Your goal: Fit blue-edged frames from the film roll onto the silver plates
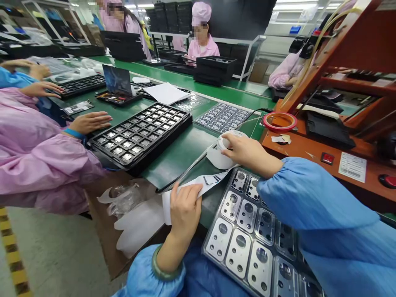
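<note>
Your left hand (pixel 185 206) is closed, its thumb and fingers pinching a white strip (pixel 213 180) with dark marks on it. Your right hand (pixel 244 150) is bent, with its fingertips at the white roll (pixel 220 145), up and to the right of your left hand, over the green worktop (pixel 168 159); I can't quite tell if it grips or just touches. The strip is stretched out between your hands, so that bit looks done. Below your right hand, metal plates (pixel 239 255) sit in rows in a tray (pixel 217 214). Neither hand is on them, and how many are finished is hard to see. Your right sleeve (pixel 312 198) hides some, and the bottom edge cuts off the rest.
</note>
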`<state>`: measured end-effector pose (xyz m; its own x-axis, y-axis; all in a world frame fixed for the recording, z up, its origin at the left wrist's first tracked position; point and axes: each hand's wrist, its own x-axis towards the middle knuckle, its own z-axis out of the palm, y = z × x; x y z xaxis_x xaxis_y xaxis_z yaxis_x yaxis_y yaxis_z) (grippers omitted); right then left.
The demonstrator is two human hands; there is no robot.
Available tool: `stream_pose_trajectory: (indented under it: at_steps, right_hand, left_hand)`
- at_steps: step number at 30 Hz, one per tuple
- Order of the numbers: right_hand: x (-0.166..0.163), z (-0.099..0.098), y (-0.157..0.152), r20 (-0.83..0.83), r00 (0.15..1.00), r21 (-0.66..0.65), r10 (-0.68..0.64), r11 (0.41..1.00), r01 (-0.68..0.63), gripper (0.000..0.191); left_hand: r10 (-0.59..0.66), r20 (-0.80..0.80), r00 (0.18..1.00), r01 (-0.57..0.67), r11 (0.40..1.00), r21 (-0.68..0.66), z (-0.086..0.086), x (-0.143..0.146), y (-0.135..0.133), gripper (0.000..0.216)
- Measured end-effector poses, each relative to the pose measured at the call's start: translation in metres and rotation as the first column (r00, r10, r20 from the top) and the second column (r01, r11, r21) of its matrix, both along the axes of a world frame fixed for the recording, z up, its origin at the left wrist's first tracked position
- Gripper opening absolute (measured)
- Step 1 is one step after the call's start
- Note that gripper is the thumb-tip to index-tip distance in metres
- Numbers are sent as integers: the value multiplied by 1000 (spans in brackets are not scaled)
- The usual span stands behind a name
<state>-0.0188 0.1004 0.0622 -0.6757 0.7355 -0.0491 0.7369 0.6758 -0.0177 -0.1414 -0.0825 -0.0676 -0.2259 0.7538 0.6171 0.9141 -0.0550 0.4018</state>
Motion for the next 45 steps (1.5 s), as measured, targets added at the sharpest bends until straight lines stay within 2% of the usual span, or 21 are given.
stream_pose_trajectory:
  at_steps: [2,4,7,10,13,16,19,22,24,27,30,32,34,36,39,42,45]
  right_hand:
    - [-2,5,0,-14,1000,4,8,1000,-8,59]
    - [0,9,1,15,997,-41,79,996,-78,67]
    - [1,8,0,105,985,-80,139,988,-131,64]
    - [-6,5,-1,102,995,19,20,1000,-22,46]
    - [-15,10,0,16,999,83,-39,996,38,54]
    - [-16,12,5,30,997,-12,66,998,-66,70]
    - [-17,4,8,65,987,-62,146,988,-142,62]
    - [-22,-2,7,14,999,9,34,999,-34,48]
    - [-23,0,5,-59,998,38,-3,999,5,49]
    - [-20,8,-3,-109,982,38,154,988,-151,50]
    - [-15,7,-19,-18,934,25,356,934,-355,42]
    - [-17,-1,-29,59,909,25,413,909,-415,32]
    - [-22,-11,-35,77,912,58,402,912,-407,23]
    - [-28,-18,-33,9,942,112,335,936,-334,22]
    - [-30,-16,-22,-106,966,158,237,963,-219,26]
    - [-20,-5,-10,-124,965,86,230,971,-221,31]
    - [-2,5,0,-114,974,-28,198,979,-202,34]
  left_hand:
    - [17,-14,1000,-17,1000,3,-1,-4,-6,19]
    - [27,-31,999,-27,1000,-4,-2,-8,-14,19]
    - [20,-65,998,-21,1000,-16,-6,-13,-26,19]
    - [11,-94,996,-9,1000,16,-11,-17,-35,20]
    - [13,-106,994,-8,999,45,-15,-21,-42,23]
    - [13,-108,994,-9,999,37,-17,-27,-49,27]
    - [23,-109,994,-19,999,42,-20,-34,-56,27]
    - [39,-106,994,-34,999,40,-23,-40,-64,27]
    - [36,-108,994,-33,999,34,-25,-42,-69,28]
    - [18,-110,994,-15,1000,27,-27,-45,-75,31]
    - [13,-110,994,-10,999,30,-28,-45,-75,31]
    - [13,-112,994,-9,999,41,-29,-44,-74,30]
    - [8,-116,993,-2,999,49,-31,-44,-73,29]
    - [5,-120,993,1,999,45,-32,-44,-73,30]
    - [-2,-123,992,6,1000,28,-34,-46,-76,33]
    - [-21,-89,996,22,1000,11,-32,-48,-82,37]
    - [-110,24,994,110,994,6,-27,-48,-87,43]
